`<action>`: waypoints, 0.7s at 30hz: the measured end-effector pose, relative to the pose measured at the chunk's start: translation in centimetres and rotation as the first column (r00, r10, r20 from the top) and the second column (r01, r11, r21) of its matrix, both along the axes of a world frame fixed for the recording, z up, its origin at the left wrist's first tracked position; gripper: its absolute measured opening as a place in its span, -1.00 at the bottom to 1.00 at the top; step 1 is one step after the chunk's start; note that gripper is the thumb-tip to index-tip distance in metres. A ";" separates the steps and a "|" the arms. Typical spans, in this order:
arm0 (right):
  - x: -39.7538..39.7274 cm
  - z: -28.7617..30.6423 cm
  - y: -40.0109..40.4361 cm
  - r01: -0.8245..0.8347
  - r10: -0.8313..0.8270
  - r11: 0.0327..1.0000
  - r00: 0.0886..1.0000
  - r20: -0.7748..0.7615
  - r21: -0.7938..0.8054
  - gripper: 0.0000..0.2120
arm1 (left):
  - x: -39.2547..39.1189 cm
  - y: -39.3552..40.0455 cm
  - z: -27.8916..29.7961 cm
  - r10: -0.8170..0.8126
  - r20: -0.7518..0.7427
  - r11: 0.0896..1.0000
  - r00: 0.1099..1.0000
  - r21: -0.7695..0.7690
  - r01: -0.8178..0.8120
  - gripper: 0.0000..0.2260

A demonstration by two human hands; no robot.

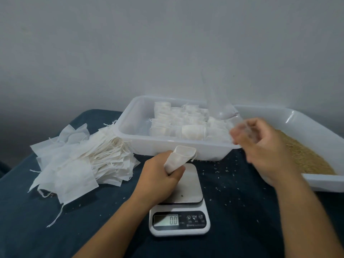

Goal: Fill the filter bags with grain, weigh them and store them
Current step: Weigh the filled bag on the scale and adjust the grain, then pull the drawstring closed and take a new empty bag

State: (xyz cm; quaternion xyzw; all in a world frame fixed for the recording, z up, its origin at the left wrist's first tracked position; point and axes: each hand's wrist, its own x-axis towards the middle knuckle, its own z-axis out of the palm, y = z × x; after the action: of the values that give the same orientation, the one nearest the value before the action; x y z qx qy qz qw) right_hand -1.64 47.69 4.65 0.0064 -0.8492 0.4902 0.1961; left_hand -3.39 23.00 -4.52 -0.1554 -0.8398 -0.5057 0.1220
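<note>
Just one filter bag (180, 158) in left hand (160, 181).

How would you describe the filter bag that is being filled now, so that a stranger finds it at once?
Start at the digital scale in the middle of the dark cloth. Just above its steel platform, the left hand grips one filter bag upright, its mouth held open. Unlike the flat empty bags piled to the left and the filled bags lying in the clear tub behind, it alone is in a hand.
</note>
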 end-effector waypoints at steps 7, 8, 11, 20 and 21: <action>-2.5 1.9 12.9 0.281 -0.566 0.720 0.766 0.304 0.634 -0.74 | 0.3 0.3 0.5 0.040 0.012 0.998 0.999 -0.040 -0.040 -0.72; -2.6 2.1 13.8 0.252 -0.610 0.681 0.715 0.342 0.688 -0.71 | 0.4 0.4 0.5 0.041 0.010 0.998 0.999 -0.055 -0.041 -0.71; -2.9 2.4 15.4 0.213 -0.707 0.570 0.618 0.342 0.793 -0.58 | 0.7 0.6 0.7 0.045 0.007 0.997 0.999 -0.069 -0.044 -0.67; -5.1 1.0 15.0 0.174 -0.727 0.497 0.618 0.298 0.850 -0.65 | 0.7 0.8 0.0 0.094 0.031 0.993 0.995 -0.077 -0.092 -0.80; -5.5 0.6 14.7 0.184 -0.717 0.506 0.634 0.291 0.843 -0.68 | 0.6 0.8 0.0 0.097 0.037 0.993 0.995 -0.073 -0.094 -0.82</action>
State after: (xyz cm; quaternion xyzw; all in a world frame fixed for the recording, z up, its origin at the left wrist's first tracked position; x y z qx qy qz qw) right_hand -7.16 62.43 5.24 -0.3106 -0.9504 -0.0073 0.0173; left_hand -2.75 23.80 -4.52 -0.1089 -0.8660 -0.4721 0.1237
